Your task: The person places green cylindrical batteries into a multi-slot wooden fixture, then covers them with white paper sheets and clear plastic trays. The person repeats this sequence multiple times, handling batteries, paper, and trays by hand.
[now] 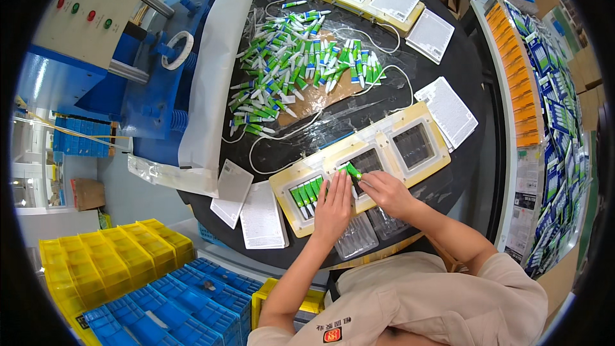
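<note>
A yellow-framed tray [282, 182] with three window-like openings lies in front of me on the round black table. In its left opening stands a row of small green-and-white glue tubes [306, 193], side by side. My left hand [333, 210] lies with its fingers stretched out over the right end of that row. My right hand [389, 195] pinches a green tube [351, 170] by its lower part, over the middle opening, close to my left fingertips. The right opening [413, 146] shows clear plastic with no tubes in it.
A big heap of tubes [282, 64] covers the table's far side. White printed cards [448, 112] and clear blister trays [356, 237] lie around the frame. A second frame [410, 22] holds cards. Blue machine [154, 90] stands left; yellow crates [115, 250] and blue crates [173, 301] lower left.
</note>
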A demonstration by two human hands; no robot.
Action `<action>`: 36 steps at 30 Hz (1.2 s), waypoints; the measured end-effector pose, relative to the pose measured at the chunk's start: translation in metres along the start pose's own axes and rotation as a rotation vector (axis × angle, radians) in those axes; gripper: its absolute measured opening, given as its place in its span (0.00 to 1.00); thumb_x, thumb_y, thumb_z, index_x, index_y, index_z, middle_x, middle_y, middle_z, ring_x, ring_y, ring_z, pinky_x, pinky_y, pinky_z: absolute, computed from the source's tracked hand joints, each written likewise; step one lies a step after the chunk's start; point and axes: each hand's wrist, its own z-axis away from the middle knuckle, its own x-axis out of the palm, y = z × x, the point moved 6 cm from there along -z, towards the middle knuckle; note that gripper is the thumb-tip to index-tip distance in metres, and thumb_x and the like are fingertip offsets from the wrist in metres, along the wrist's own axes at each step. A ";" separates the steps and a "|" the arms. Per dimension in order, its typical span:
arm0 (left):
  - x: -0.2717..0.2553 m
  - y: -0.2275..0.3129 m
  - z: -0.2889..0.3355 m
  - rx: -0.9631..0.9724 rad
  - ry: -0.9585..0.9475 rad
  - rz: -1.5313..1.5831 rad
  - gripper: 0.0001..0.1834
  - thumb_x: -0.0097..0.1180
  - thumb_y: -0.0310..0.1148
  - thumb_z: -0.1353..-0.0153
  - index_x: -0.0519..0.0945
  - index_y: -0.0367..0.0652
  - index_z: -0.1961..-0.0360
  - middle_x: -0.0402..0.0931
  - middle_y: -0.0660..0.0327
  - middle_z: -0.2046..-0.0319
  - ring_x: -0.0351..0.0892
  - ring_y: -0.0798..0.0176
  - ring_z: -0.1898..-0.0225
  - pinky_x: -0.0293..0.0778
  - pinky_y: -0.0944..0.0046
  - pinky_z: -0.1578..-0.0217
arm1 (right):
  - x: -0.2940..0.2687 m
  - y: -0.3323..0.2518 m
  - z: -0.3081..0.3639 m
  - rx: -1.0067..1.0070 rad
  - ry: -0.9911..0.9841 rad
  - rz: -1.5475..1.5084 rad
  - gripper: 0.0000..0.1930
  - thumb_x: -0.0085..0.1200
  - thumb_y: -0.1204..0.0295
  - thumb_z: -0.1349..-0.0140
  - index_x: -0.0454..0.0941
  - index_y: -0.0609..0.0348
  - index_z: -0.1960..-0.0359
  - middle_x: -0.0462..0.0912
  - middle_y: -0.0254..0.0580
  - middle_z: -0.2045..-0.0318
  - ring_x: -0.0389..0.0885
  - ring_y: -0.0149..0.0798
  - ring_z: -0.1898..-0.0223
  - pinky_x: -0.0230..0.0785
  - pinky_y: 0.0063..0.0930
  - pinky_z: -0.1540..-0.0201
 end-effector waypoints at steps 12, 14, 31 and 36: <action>0.010 0.009 0.005 -0.160 -0.051 0.172 0.30 0.54 0.37 0.30 0.68 0.38 0.29 0.63 0.54 0.27 0.58 0.55 0.24 0.44 0.37 0.25 | 0.004 -0.002 -0.003 0.150 -0.083 -0.152 0.20 0.64 0.73 0.47 0.81 0.70 0.53 0.80 0.49 0.53 0.79 0.50 0.50 0.73 0.42 0.42; 0.005 0.011 0.008 -0.110 -0.036 0.201 0.31 0.55 0.39 0.31 0.67 0.40 0.29 0.63 0.55 0.27 0.58 0.55 0.24 0.44 0.37 0.25 | 0.002 0.001 0.000 0.153 -0.119 -0.137 0.19 0.65 0.72 0.48 0.82 0.68 0.54 0.81 0.47 0.53 0.79 0.50 0.47 0.71 0.43 0.39; 0.022 -0.191 -0.150 -0.159 0.033 -0.177 0.08 0.57 0.24 0.43 0.81 0.42 0.61 0.76 0.56 0.59 0.80 0.51 0.57 0.78 0.54 0.61 | 0.046 0.179 -0.176 0.016 -0.084 0.188 0.06 0.55 0.76 0.42 0.79 0.63 0.64 0.77 0.47 0.60 0.81 0.47 0.54 0.79 0.40 0.59; -0.009 -0.143 -0.119 0.030 0.197 -0.050 0.11 0.61 0.25 0.46 0.81 0.41 0.59 0.80 0.56 0.58 0.82 0.52 0.57 0.79 0.55 0.59 | -0.026 0.147 -0.080 0.497 0.266 -0.468 0.10 0.62 0.79 0.42 0.82 0.63 0.58 0.83 0.48 0.63 0.85 0.43 0.65 0.78 0.34 0.63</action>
